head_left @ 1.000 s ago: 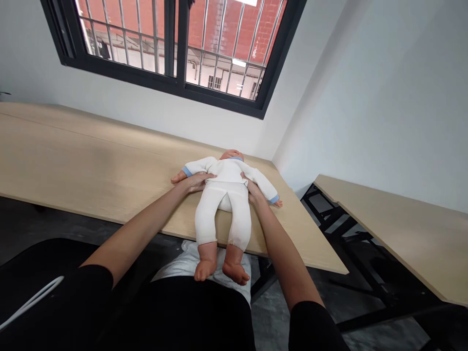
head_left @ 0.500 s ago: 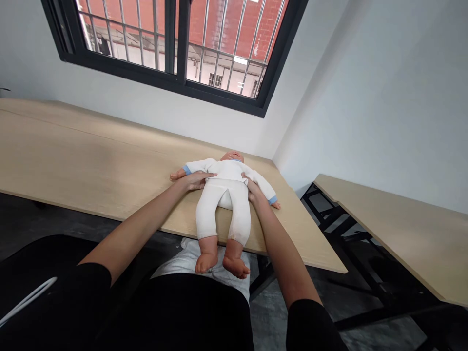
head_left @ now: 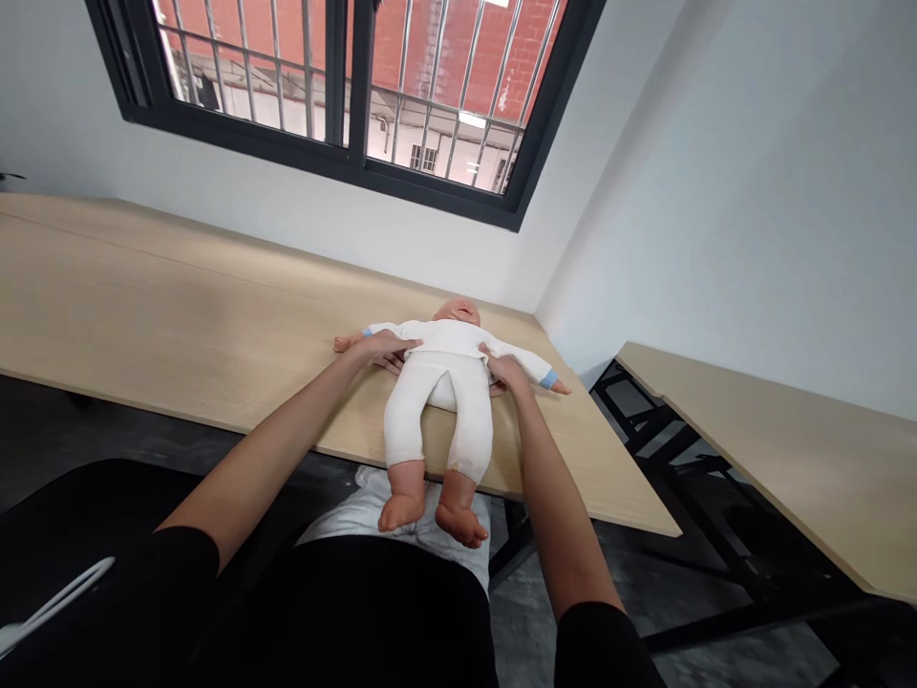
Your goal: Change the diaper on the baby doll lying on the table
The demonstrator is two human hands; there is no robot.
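A baby doll (head_left: 438, 406) lies on its back on the wooden table, its head toward the wall and its bare feet past the front edge. It wears a white shirt (head_left: 450, 338) with blue cuffs over white legs. At the doll's waist on the left, my left hand (head_left: 391, 350) has its thumb on the shirt's hem, with the other fingers beside and partly under it. On the opposite side, my right hand (head_left: 502, 369) pinches the hem between thumb and fingers; some of its fingertips are hidden behind the doll.
The wooden table (head_left: 179, 306) runs along the wall below a barred window (head_left: 351, 105). A second table (head_left: 774, 430) stands to the right across a gap. A white cable (head_left: 64, 597) hangs at lower left.
The doll's arm on the right has swung outward and down. Its blue collar is no longer visible, and more of its face shows. My right hand has shifted slightly outward.
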